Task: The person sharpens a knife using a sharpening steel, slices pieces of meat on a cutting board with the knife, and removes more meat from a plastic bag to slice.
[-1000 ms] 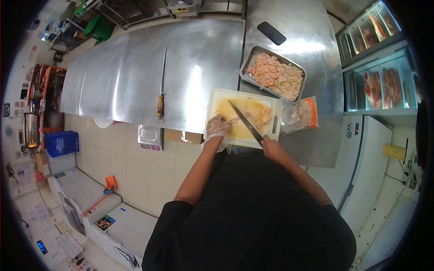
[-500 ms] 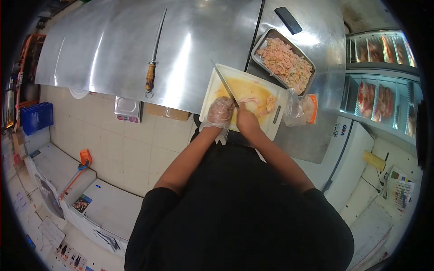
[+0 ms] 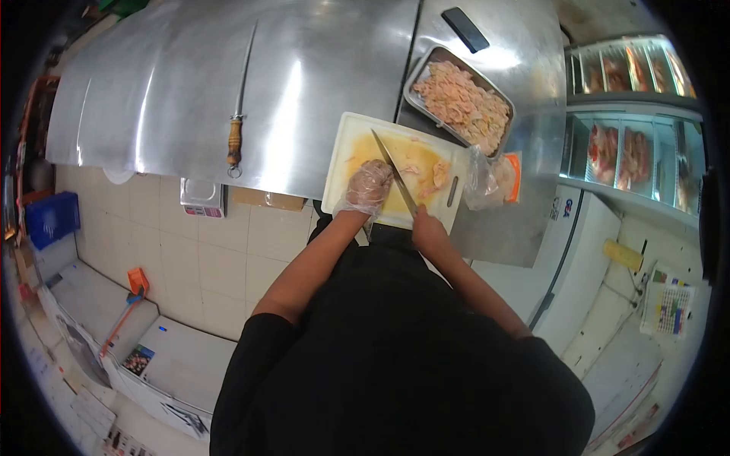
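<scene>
A long-bladed knife [image 3: 404, 191] is gripped by its handle in my right hand [image 3: 430, 231]. Its blade slants across a white cutting board [image 3: 341, 144], tip toward the far side. My left hand [image 3: 370, 185], in a clear plastic glove, presses on the board left of the blade with its fingers curled. What lies under those fingers is hidden. Small pieces of raw, pale pink meat [image 3: 439, 175] rest on the wet, yellowish board to the right of the knife. Beyond the board, a metal tray [image 3: 417, 104] holds a heap of cut raw meat [image 3: 465, 99].
A clear plastic bag [image 3: 480, 186] with an orange edge lies right of the board. A sharpening steel [image 3: 235, 140] with a wooden handle and a dark rectangular block [image 3: 465, 30] lie on the steel table [image 3: 182, 99]. A display fridge [image 3: 631, 148] with meat stands at right.
My right hand has drawn the knife back toward me, so the tip sits nearer on the board. My left hand stays curled on the board. The whole view has shifted slightly.
</scene>
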The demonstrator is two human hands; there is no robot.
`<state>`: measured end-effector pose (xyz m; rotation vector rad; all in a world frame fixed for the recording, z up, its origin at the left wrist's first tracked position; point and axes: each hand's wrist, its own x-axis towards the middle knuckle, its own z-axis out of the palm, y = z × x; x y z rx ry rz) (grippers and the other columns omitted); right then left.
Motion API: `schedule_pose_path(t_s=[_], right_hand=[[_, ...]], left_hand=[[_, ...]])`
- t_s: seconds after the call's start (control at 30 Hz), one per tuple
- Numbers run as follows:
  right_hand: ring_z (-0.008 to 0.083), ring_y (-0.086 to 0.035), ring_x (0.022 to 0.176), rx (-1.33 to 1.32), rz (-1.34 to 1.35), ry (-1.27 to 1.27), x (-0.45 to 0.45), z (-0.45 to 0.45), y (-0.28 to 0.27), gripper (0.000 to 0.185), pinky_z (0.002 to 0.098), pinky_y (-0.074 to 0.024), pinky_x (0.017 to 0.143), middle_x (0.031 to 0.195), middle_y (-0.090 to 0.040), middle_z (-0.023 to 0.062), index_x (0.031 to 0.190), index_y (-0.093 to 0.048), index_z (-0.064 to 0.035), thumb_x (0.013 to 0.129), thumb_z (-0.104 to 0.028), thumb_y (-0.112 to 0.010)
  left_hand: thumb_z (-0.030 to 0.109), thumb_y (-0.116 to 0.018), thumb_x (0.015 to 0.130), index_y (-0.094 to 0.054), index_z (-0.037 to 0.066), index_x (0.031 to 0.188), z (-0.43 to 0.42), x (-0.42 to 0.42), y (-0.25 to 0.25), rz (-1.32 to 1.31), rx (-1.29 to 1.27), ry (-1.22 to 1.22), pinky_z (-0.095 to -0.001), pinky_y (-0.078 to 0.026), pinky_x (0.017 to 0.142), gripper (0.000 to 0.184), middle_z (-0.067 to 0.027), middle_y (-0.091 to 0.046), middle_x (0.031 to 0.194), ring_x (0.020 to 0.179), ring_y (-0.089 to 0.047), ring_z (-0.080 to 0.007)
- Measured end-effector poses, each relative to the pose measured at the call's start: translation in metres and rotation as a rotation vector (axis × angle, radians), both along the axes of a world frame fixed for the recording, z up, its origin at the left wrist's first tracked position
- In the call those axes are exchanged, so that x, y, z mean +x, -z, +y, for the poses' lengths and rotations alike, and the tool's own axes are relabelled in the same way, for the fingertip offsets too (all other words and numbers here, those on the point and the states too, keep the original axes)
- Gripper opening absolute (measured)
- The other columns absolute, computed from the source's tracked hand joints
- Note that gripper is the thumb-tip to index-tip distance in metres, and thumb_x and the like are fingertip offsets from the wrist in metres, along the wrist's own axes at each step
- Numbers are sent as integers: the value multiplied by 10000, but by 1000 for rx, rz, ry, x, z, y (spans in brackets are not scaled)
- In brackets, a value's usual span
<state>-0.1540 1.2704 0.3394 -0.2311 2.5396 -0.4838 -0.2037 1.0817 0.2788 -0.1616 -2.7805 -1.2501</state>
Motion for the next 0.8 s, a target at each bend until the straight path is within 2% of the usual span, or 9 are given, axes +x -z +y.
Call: schedule_pose_path(t_s=[0.17, 0.27, 0.37, 0.43, 0.47, 0.53, 0.63, 0.73, 0.8], right_hand=[[444, -637, 798, -79, 91, 0, -73, -64, 19, 237, 518, -503, 696, 811, -635, 280, 1060, -480, 59, 876, -82, -427], [448, -637, 771, -111, 133, -21, -87, -70, 22, 227, 524, -503, 685, 787, -630, 288, 1049, -476, 64, 878, -77, -424], [456, -633, 749, -185, 165, -48, -75, -41, 24, 218, 532, -500, 678, 759, -624, 291, 1040, -471, 69, 877, -70, -429], [461, -624, 740, -176, 161, -45, -47, -7, 19, 204, 543, -488, 666, 743, -619, 285, 1046, -448, 51, 938, -122, -436], [458, -623, 730, -117, 70, -21, -34, 9, 11, 207, 547, -484, 654, 730, -616, 279, 1052, -443, 51, 937, -121, -440], [455, -622, 720, -59, -25, 6, -19, 25, 3, 210, 552, -481, 643, 717, -613, 272, 1058, -438, 50, 935, -120, -443], [452, -621, 720, -115, 9, 7, -11, 29, 8, 206, 556, -480, 640, 718, -609, 272, 1043, -439, 46, 901, -101, -465], [459, -624, 767, -182, 181, 2, -48, -6, 36, 177, 549, -487, 674, 792, -620, 289, 1000, -468, 55, 876, -72, -456], [469, -620, 798, -227, 171, 63, -82, -35, 28, 165, 539, -491, 701, 836, -620, 304, 968, -485, 56, 874, -75, -448]], left_hand=[[134, -640, 760, -622, 84, 835, 4, 6, 11, 10, -60, -8, -446, -490, 712, 92, -141, -610, 839, 824, -597, -343], [138, -637, 774, -615, 76, 851, 4, 4, 7, -18, -119, -26, -451, -488, 697, 101, -151, -606, 832, 806, -600, -348], [150, -635, 794, -606, 66, 861, 9, 5, 2, -73, -106, -82, -455, -486, 685, 111, -150, -604, 817, 793, -599, -355], [179, -642, 805, -614, 75, 868, 12, 4, -5, -174, 39, -251, -454, -488, 690, 125, -141, -606, 799, 795, -599, -356], [179, -642, 805, -614, 75, 868, 14, 2, -6, -169, 36, -258, -454, -488, 690, 125, -141, -606, 799, 795, -599, -356], [169, -643, 799, -628, 88, 882, 22, 0, -4, 53, 102, -241, -449, -485, 698, 117, -146, -604, 798, 800, -601, -352], [134, -636, 787, -618, 81, 856, 29, -10, 2, -49, -82, -100, -443, -491, 705, 88, -143, -621, 856, 817, -605, -354], [126, -641, 776, -626, 84, 862, 32, -14, 5, -17, -116, -110, -442, -487, 716, 97, -140, -611, 846, 820, -599, -350], [124, -645, 769, -627, 82, 862, 31, -9, 7, -21, -89, -67, -442, -489, 717, 103, -138, -608, 843, 817, -599, -347]])
